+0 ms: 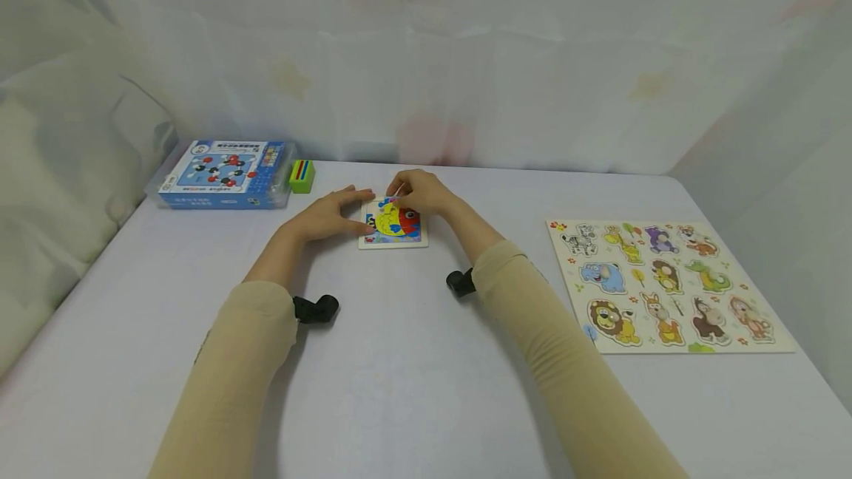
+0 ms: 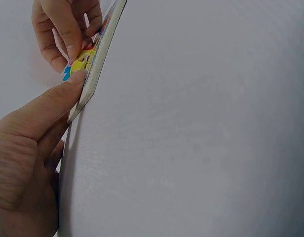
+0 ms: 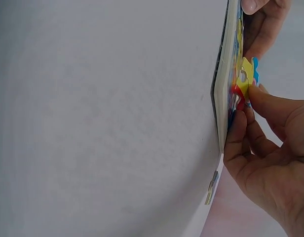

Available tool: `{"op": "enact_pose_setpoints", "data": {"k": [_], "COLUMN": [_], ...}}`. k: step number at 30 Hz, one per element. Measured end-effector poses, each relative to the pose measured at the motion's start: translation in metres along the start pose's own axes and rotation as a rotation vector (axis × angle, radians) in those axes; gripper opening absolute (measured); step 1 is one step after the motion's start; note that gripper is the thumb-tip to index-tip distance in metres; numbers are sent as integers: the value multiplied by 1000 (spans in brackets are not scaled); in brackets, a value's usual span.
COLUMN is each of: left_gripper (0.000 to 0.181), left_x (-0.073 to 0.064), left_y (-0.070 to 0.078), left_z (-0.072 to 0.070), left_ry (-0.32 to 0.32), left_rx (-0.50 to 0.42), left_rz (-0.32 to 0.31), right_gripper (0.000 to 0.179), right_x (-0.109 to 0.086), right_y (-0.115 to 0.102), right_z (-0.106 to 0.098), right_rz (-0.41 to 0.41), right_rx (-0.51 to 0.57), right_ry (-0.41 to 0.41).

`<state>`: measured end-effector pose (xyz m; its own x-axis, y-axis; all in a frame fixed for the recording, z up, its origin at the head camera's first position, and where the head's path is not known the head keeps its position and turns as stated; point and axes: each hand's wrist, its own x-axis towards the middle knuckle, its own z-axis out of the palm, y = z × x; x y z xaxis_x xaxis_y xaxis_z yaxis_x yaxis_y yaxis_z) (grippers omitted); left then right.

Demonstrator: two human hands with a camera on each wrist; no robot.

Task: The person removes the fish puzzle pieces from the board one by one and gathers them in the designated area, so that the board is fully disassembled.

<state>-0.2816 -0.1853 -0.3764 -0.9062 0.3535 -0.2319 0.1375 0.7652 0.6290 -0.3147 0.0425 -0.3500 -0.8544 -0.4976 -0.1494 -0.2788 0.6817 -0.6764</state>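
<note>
A small square fish jigsaw puzzle (image 1: 393, 244) in a pale frame lies flat between the hands. My left hand (image 1: 326, 214) is at its left side, thumb on the board and other fingers stretched along the frame's edge. My right hand (image 1: 424, 192) is over the top edge, pinching a yellow, red and blue jigsaw piece (image 3: 247, 71) between thumb and fingers. That piece stands tilted up from the board in the right wrist view. In the left wrist view, the left thumb (image 2: 68, 91) is close beside the yellow part; the right fingers hide some of the piece.
At the back left stand a blue-and-white boxed molecule model set (image 1: 222, 174) and a small green block with coloured stripes (image 1: 302, 177). A large animal peg board (image 1: 579, 350) lies on the right of the white table (image 1: 386, 390). Cloth hangs behind.
</note>
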Motion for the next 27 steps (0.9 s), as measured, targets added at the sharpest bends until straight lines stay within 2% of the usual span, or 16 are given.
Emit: {"op": "enact_pose_setpoints", "data": {"k": [10,18,27], "left_gripper": [78,76,76], "left_x": [1,15,20], "left_y": [4,21,23], "left_z": [0,9,14], "left_ry": [-15,18,34], "left_rx": [14,-1,-51], "left_rz": [-13,42,42], "right_gripper": [18,19,20], "right_x": [-1,0,0], "right_y": [0,1,2], "right_z": [1,0,-1], "right_rz": [16,1,-10], "right_rx": [19,18,4], "right_ry": [9,11,12]}}
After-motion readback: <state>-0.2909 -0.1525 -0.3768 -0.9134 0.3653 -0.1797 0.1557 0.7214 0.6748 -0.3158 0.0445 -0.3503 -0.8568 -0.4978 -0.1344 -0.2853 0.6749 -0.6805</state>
